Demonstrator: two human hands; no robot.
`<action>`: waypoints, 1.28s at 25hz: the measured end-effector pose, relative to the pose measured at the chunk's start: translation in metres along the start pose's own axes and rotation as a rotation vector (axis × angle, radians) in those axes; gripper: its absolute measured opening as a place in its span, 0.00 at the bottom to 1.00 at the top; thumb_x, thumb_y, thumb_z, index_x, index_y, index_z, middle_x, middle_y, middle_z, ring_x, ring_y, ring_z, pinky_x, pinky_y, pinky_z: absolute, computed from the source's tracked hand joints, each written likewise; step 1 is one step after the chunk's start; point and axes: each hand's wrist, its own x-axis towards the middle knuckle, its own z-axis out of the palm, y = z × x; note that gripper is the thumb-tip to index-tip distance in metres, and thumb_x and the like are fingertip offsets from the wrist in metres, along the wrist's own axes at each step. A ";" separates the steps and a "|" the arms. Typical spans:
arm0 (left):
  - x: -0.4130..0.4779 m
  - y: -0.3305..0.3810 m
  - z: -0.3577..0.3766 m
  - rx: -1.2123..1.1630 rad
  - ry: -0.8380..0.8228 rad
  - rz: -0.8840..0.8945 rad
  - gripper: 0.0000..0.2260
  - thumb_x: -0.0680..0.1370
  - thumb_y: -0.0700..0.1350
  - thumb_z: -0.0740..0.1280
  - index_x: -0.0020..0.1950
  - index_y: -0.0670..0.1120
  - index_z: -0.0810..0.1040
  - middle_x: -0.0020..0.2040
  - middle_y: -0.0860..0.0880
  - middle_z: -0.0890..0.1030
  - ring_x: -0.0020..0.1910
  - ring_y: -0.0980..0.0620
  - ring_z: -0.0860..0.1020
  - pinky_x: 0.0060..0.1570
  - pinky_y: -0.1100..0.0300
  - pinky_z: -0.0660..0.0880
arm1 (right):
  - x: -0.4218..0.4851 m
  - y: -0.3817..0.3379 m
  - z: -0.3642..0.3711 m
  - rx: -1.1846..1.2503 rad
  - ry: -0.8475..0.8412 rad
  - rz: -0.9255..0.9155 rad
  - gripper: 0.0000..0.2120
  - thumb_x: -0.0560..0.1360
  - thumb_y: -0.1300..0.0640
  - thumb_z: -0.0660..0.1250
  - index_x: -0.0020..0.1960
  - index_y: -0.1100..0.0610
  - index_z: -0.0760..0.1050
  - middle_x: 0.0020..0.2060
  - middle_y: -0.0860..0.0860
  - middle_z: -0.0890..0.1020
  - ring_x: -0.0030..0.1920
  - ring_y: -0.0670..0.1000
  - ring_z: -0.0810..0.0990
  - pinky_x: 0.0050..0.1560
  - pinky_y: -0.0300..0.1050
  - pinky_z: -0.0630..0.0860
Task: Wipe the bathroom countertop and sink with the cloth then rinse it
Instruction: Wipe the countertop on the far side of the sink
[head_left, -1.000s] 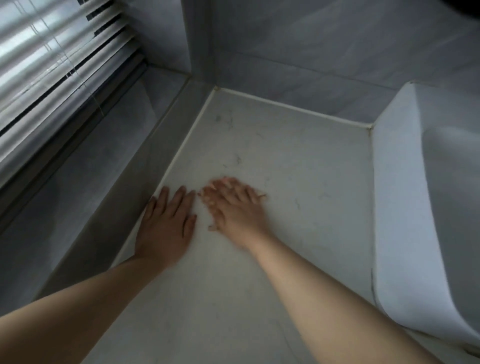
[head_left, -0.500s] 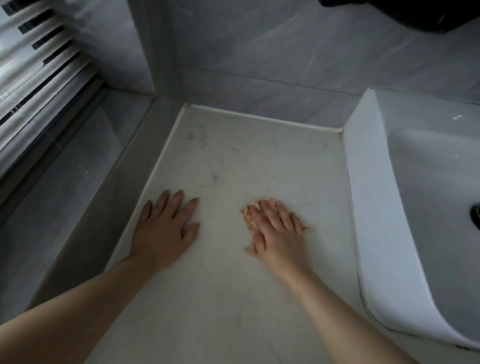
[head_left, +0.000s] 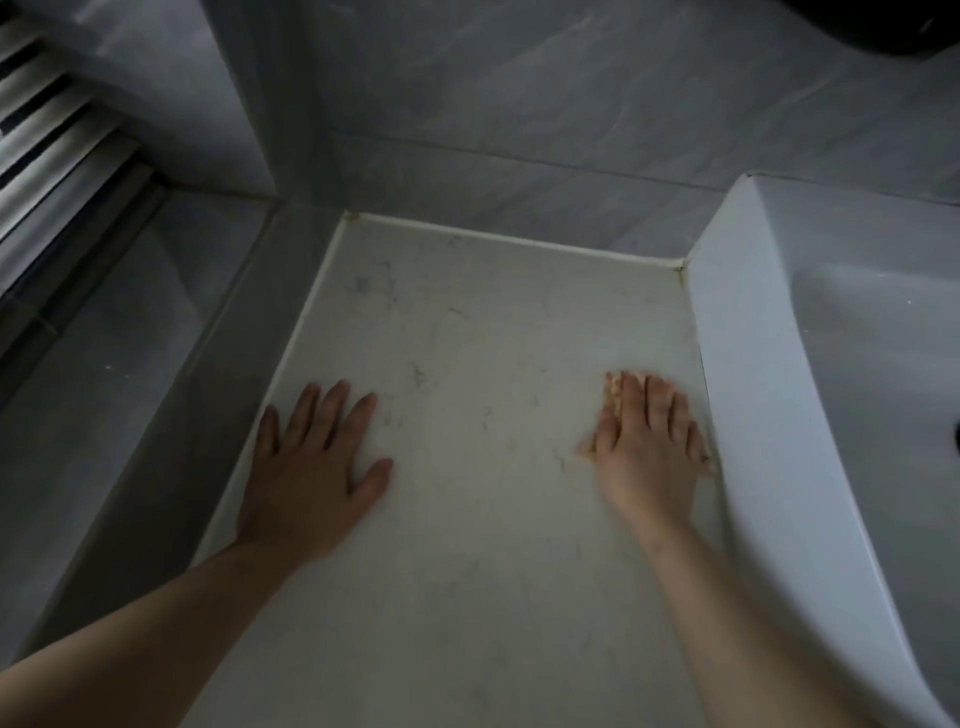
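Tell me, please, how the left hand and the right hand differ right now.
The right hand presses a yellowish cloth onto the countertop; the left hand rests on it bare. The left hand lies by the countertop's left edge, the right hand close beside the sink. The left hand's fingers are spread, the right hand's held together. Both lie palm down, flat on the countertop.

Your left hand (head_left: 311, 467) lies flat, fingers spread, at the left edge of the countertop (head_left: 493, 338); your right hand (head_left: 649, 447) presses flat near its right edge.
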 end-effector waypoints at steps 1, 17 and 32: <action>0.000 0.001 0.000 -0.004 -0.001 -0.010 0.31 0.73 0.62 0.51 0.71 0.48 0.66 0.71 0.44 0.68 0.70 0.42 0.65 0.66 0.42 0.56 | 0.022 0.000 -0.001 -0.008 0.010 0.023 0.27 0.78 0.47 0.46 0.74 0.56 0.61 0.74 0.57 0.61 0.74 0.61 0.56 0.72 0.57 0.51; 0.001 0.001 -0.004 0.031 -0.016 -0.001 0.32 0.73 0.61 0.52 0.71 0.45 0.65 0.71 0.41 0.68 0.70 0.43 0.65 0.66 0.45 0.55 | 0.112 -0.097 0.015 0.023 -0.052 -0.407 0.26 0.78 0.48 0.47 0.75 0.50 0.58 0.75 0.52 0.59 0.75 0.56 0.55 0.72 0.52 0.52; 0.000 0.002 0.001 -0.027 0.018 -0.068 0.37 0.71 0.63 0.55 0.69 0.36 0.68 0.70 0.37 0.67 0.70 0.41 0.62 0.66 0.45 0.57 | 0.135 -0.275 0.038 0.098 -0.216 -0.507 0.26 0.81 0.50 0.47 0.77 0.53 0.49 0.77 0.52 0.50 0.76 0.56 0.46 0.74 0.53 0.41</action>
